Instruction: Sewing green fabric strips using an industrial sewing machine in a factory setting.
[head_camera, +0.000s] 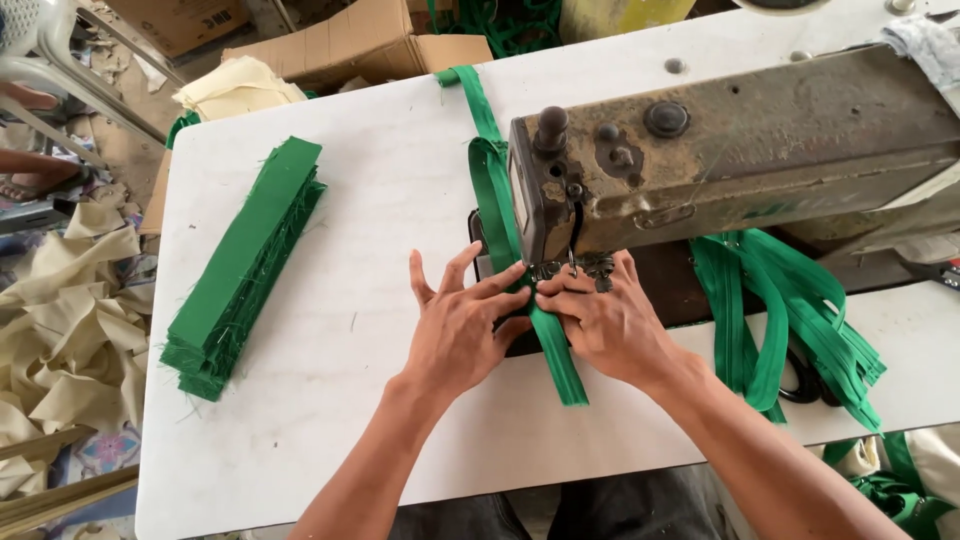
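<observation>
A narrow green fabric strip (560, 360) runs under the presser foot of an old sewing machine (740, 140) and trails off the far table edge. My left hand (462, 325) lies flat with fingers spread, its fingertips pressing the strip just left of the needle. My right hand (605, 318) presses the same strip from the right, fingers curled close to the presser foot. The needle area is partly hidden by my fingers.
A stack of green fabric strips (245, 265) lies on the left of the white table (330, 420). A bundle of green zipper tapes (800, 320) sits right of the machine with black scissors beneath. Cardboard boxes (350, 45) and cream cloth scraps (70, 340) surround the table.
</observation>
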